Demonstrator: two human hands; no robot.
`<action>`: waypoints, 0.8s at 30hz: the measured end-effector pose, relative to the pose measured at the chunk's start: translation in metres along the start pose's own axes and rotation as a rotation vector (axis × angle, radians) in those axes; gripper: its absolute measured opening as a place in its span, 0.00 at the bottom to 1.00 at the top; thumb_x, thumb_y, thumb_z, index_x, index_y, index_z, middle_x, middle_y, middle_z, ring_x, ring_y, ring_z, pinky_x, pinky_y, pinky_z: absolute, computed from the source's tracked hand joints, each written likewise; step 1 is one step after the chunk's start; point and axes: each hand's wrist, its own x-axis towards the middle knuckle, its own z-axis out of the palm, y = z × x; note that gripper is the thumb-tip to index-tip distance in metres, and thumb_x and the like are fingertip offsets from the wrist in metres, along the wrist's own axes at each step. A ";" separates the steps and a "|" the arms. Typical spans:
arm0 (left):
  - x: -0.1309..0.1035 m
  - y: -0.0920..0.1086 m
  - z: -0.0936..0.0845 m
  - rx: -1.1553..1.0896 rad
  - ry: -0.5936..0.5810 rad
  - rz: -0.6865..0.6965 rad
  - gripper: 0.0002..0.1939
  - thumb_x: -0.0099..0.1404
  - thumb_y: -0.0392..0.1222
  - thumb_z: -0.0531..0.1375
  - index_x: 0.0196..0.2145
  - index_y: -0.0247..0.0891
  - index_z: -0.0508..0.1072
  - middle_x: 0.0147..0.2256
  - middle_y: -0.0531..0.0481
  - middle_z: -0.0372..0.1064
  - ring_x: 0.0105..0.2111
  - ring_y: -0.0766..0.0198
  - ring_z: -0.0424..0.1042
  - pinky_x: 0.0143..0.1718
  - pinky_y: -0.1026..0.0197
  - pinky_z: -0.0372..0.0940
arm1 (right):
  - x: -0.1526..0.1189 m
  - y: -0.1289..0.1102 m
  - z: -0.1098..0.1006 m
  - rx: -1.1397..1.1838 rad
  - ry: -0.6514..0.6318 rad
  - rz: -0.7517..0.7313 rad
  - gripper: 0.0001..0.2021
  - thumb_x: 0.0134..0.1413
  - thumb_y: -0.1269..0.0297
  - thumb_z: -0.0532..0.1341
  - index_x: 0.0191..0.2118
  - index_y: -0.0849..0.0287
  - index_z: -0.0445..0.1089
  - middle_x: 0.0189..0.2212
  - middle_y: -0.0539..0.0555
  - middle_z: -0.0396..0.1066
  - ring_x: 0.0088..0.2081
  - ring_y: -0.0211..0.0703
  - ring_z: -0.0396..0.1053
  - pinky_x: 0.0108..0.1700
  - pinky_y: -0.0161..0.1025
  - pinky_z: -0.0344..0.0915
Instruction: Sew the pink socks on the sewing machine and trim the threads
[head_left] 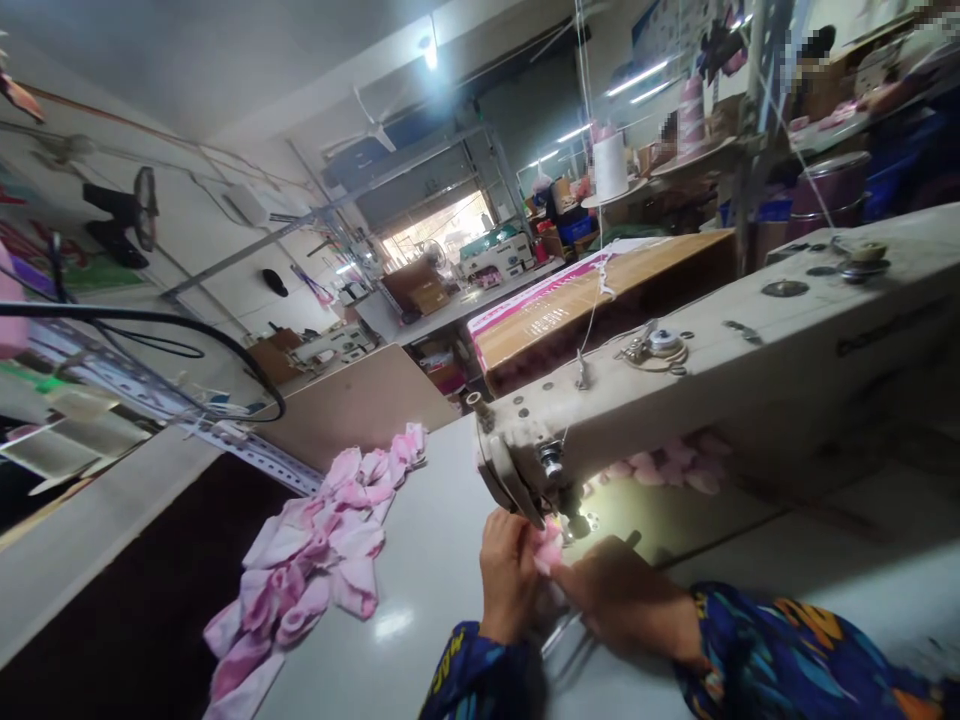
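Observation:
Under the head of a white sewing machine [697, 330], a small piece of pink fabric [548, 546] lies by the needle area. My left hand [510, 570] pinches its left side, close against the machine's face plate. From the right, my right hand [626, 595] holds the near edge of the same piece with curled fingers. The machine's lamp lights the metal plate beside the needle, and the exact fingertips are partly hidden. A long heap of pink fabric pieces [315, 560] lies on the table left of my hands. More pink pieces [675, 465] sit behind the machine arm.
The white table [420, 600] ends at a dark gap on the left. A cardboard box [600, 300] stands beyond the machine. Thread runs down from a white cone [610, 165]. A black cable [187, 315] arcs at the left. People work at the upper right.

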 end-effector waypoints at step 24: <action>0.002 -0.005 -0.020 -0.109 -0.107 0.392 0.13 0.72 0.39 0.48 0.42 0.37 0.72 0.36 0.46 0.74 0.35 0.63 0.73 0.35 0.63 0.70 | 0.000 -0.001 -0.003 -0.006 0.016 0.019 0.15 0.51 0.74 0.57 0.46 0.66 0.68 0.33 0.63 0.74 0.34 0.55 0.72 0.32 0.42 0.61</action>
